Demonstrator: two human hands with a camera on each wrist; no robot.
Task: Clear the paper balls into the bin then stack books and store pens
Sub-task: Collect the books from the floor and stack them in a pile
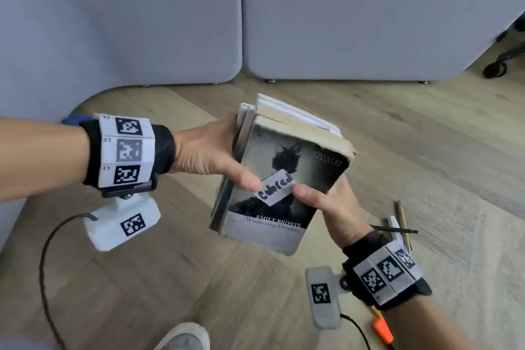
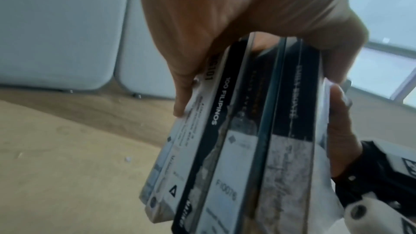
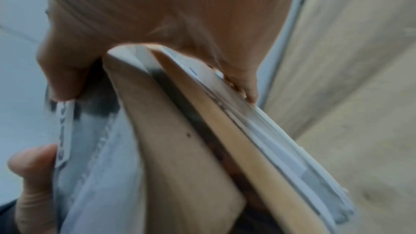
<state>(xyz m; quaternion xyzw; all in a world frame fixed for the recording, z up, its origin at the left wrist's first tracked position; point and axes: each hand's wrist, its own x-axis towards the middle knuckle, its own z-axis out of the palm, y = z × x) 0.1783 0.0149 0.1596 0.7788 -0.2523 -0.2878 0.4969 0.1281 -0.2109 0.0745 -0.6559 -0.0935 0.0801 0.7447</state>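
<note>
Both hands hold a stack of several books (image 1: 284,173) in the air above the wooden floor. The top book has a dark grey cover with a white handwritten label. My left hand (image 1: 216,156) grips the spine side, thumb on the cover and fingers underneath. My right hand (image 1: 326,202) grips the near right corner, thumb on the cover beside the label. In the left wrist view the book spines (image 2: 243,140) show side by side under my left hand (image 2: 236,24). The right wrist view shows the page edges (image 3: 202,140) pinched by my right hand (image 3: 157,15). Pens (image 1: 400,221) lie on the floor at the right.
Grey padded partition panels (image 1: 341,14) stand behind on small feet. An orange marker (image 1: 383,329) lies on the floor at the lower right. A chair's caster base (image 1: 500,62) is at the far right. My shoe (image 1: 184,338) shows at the bottom edge.
</note>
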